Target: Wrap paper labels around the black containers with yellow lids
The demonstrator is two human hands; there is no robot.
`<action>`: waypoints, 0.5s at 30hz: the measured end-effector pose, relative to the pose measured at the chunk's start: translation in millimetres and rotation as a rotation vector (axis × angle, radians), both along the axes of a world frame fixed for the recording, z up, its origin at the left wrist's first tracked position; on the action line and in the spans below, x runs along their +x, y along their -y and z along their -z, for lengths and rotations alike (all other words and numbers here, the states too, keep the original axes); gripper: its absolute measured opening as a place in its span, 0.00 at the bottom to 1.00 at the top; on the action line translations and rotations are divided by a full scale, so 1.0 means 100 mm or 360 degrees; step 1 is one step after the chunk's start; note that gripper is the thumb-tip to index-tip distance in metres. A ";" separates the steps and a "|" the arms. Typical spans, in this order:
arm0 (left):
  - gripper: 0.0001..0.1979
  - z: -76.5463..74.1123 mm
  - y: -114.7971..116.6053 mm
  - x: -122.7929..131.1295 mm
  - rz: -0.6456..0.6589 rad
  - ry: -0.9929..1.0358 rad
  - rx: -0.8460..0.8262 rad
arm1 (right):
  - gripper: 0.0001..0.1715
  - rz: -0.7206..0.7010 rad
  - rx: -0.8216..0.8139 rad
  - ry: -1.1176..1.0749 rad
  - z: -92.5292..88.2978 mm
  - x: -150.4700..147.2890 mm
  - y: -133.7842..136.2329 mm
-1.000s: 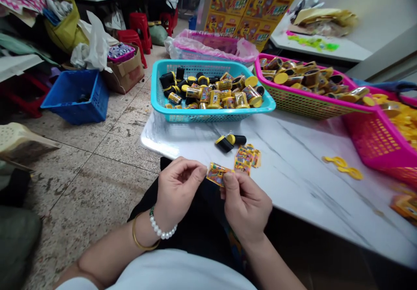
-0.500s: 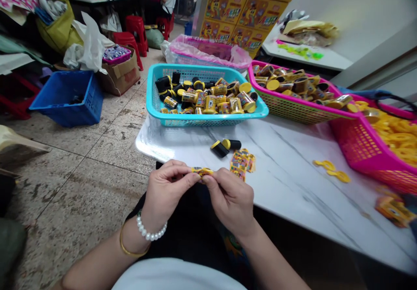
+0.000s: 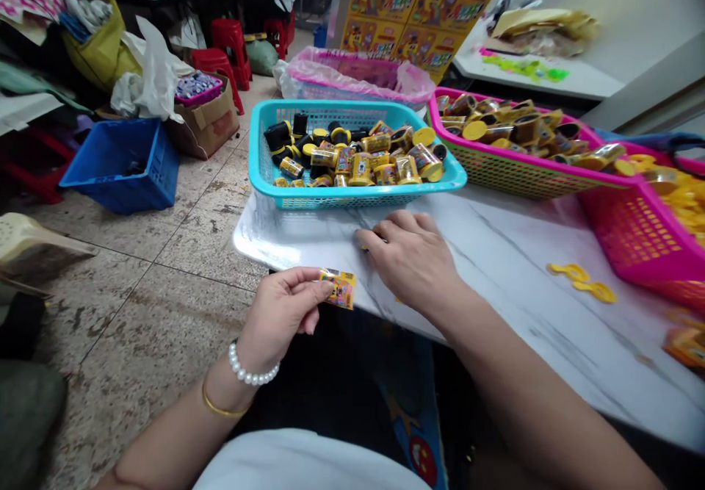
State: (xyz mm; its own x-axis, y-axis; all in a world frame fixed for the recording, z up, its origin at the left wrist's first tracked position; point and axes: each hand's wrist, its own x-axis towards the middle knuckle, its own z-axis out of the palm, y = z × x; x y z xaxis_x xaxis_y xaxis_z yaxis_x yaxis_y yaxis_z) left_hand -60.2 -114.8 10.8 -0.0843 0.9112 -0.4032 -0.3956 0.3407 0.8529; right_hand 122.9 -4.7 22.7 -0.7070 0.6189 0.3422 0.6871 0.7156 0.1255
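My left hand [image 3: 283,303] pinches a small printed yellow label [image 3: 344,291] between thumb and fingers, just off the table's front edge. Over the white marbled table [image 3: 507,292], my right hand [image 3: 414,261] is palm down with its fingers curled. It covers the spot where two black cylinders with yellow caps and a few loose labels lay. Only a dark and yellow sliver shows by its fingertips, so its hold is mostly hidden. Beyond it stands a turquoise basket [image 3: 352,195] of black cylinders and label-wrapped ones.
A pink basket [image 3: 529,174] of wrapped cylinders stands at the back right. Another pink basket [image 3: 633,233] holds yellow plastic parts; yellow ring pieces [image 3: 584,282] lie before it. A blue crate [image 3: 121,174] sits on the floor at left. Printed cartons [image 3: 407,12] are stacked behind.
Both hands held the label together; now my left hand alone holds it, showing its printed face. My right hand has let go and moved forward onto the table, over the cylinders.
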 end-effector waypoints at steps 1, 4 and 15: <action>0.20 0.00 -0.01 -0.01 0.0022 0.0060 -0.0037 | 0.12 -0.0038 -0.0074 -0.0160 -0.01 -0.01 0.01; 0.21 -0.01 -0.05 -0.04 0.0035 0.0207 -0.0100 | 0.19 -0.0067 -0.0519 -0.0892 -0.10 0.01 0.16; 0.20 -0.03 -0.19 0.09 0.0100 0.0638 -0.0165 | 0.18 0.0138 -0.1600 -0.2246 0.13 0.09 0.71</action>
